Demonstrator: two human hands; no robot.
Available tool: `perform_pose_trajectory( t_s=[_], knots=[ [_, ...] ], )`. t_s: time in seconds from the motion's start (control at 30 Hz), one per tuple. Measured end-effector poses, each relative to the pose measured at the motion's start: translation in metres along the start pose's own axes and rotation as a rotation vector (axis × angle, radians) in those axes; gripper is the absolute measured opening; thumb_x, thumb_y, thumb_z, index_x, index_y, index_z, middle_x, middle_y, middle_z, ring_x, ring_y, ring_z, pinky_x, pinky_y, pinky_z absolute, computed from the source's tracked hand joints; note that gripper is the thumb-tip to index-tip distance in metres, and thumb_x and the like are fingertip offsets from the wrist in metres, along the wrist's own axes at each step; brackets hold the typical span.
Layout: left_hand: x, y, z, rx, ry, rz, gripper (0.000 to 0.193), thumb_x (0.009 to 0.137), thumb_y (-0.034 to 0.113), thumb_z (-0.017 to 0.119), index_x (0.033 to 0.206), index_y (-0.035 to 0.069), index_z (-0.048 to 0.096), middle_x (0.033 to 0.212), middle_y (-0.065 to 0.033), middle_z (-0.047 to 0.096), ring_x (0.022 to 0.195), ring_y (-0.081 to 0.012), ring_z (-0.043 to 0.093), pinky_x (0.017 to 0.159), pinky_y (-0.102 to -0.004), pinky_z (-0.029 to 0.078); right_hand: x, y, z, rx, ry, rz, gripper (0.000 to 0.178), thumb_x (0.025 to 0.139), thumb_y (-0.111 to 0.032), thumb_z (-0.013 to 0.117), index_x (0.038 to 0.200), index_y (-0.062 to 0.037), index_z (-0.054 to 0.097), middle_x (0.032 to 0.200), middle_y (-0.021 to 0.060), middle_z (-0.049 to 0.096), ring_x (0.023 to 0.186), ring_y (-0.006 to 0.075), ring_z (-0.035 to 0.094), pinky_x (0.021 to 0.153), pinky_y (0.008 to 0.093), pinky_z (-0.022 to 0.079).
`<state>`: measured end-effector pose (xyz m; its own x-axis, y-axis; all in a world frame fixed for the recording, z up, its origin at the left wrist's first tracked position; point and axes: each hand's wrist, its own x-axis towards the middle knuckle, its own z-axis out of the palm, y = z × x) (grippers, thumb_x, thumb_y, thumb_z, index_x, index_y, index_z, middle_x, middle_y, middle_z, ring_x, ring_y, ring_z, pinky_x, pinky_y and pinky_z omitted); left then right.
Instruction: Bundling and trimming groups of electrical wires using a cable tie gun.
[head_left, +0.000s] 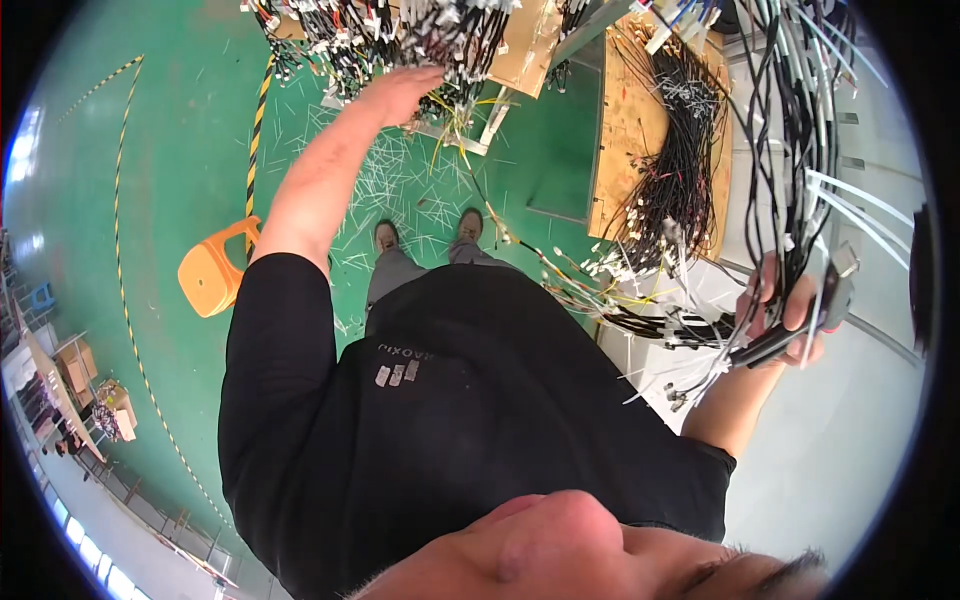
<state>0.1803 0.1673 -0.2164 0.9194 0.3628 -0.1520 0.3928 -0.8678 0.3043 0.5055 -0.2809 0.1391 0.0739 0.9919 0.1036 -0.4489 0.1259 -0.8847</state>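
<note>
My left hand (405, 92) reaches forward with its fingers stretched out. It lies against a thick hanging mass of wire harnesses (455, 50) with many white connectors; the fingertips are partly lost among the wires. Off to the right, my right hand (785, 310) is closed round a bundled black wire harness (795, 190), together with a black hand tool (770, 345) that has a silver end. Which fingers hold which is partly hidden. White cable ties (860, 205) stick out from the harness. A branch of yellow and dark wires (500, 232) stretches from the hanging mass toward my right hand.
A wooden table (612, 190) at the right bears a pile of black harnesses (685, 150). White tie offcuts (400, 175) litter the green floor near my shoes. An orange stool (210, 275) stands at the left, beside yellow-black floor tape (262, 125).
</note>
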Motion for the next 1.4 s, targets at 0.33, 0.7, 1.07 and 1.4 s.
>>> perform_pose_trajectory(
  t_s=[0.33,0.7,1.07,1.4],
  knots=[
    [-0.010,0.057,0.024,0.209,0.188,-0.030,0.047,0.090,0.004,0.062,0.137,0.007,0.066,0.155,-0.0158,0.056,0.147,-0.0291,0.049,0.126,-0.0471,0.035,-0.003,-0.004,0.051,0.031,0.101,-0.296,0.027,0.072,-0.010,0.082,0.094,-0.0106,0.067,0.108,0.0154,0.053,0.070,0.0206,0.056,0.063,0.0268,0.059],
    [-0.005,0.172,0.218,-0.062,-0.355,0.470,0.082,0.084,0.011,0.070,0.160,0.030,0.046,0.167,-0.0041,0.044,0.154,-0.0297,0.040,0.127,-0.0603,0.027,-0.026,-0.108,0.137,-0.033,0.328,-0.294,0.042,0.066,0.012,0.083,0.097,-0.0062,0.061,0.119,0.0195,0.052,0.058,0.0132,0.061,0.047,0.0212,0.053],
    [-0.175,0.021,0.273,0.237,-0.341,0.341,0.046,0.088,0.009,0.062,0.133,0.008,0.070,0.133,-0.0122,0.071,0.128,-0.0309,0.065,0.107,-0.0436,0.053,-0.029,-0.128,0.131,-0.244,0.298,-0.090,0.041,0.077,-0.004,0.078,0.112,-0.0062,0.056,0.121,0.0138,0.049,0.093,0.0196,0.056,0.076,0.0316,0.051],
    [-0.075,0.186,-0.045,-1.388,-0.100,0.328,0.050,0.101,0.008,0.064,0.150,0.004,0.056,0.148,-0.0125,0.062,0.141,-0.0251,0.058,0.119,-0.0409,0.045,0.019,0.005,0.141,-0.243,0.395,0.011,0.045,0.056,-0.031,0.079,0.091,-0.0034,0.070,0.094,0.0220,0.063,0.082,0.0302,0.060,0.078,0.0416,0.050]
  ],
)
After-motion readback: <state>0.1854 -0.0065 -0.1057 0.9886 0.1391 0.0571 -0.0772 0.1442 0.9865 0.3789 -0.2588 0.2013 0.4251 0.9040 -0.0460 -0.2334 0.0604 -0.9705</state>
